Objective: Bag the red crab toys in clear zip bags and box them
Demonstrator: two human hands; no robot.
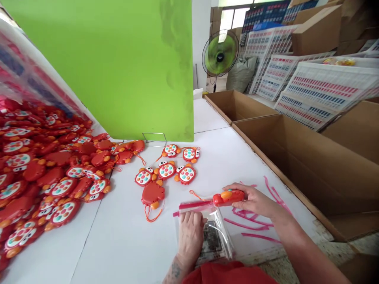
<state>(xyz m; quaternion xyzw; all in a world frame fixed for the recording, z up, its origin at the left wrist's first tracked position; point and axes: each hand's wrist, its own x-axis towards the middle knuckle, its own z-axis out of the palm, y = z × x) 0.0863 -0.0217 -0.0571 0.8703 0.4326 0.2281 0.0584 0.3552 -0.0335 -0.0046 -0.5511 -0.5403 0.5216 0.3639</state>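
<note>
My right hand (256, 200) grips a red crab-shaped toy (226, 197) edge-on between thumb and fingers, just above the table. An orange cord loop trails from the toy to the left. My left hand (191, 232) has its fingers curled down on a clear plastic zip bag (211, 211) with a pink top strip, lying near the table's front edge. A dark printed panel shows through the bag. Ahead lie several loose crab toys, most with dotted white faces up, such as one toy (186, 174); another toy (152, 193) is face down.
A big heap of crab toys (56, 169) covers the left side. A green board (133, 71) stands at the back behind a wire stand (155, 138). Pink strips (245, 225) lie at right. Open cardboard boxes (284, 157) line the right edge; a fan (220, 57) stands beyond.
</note>
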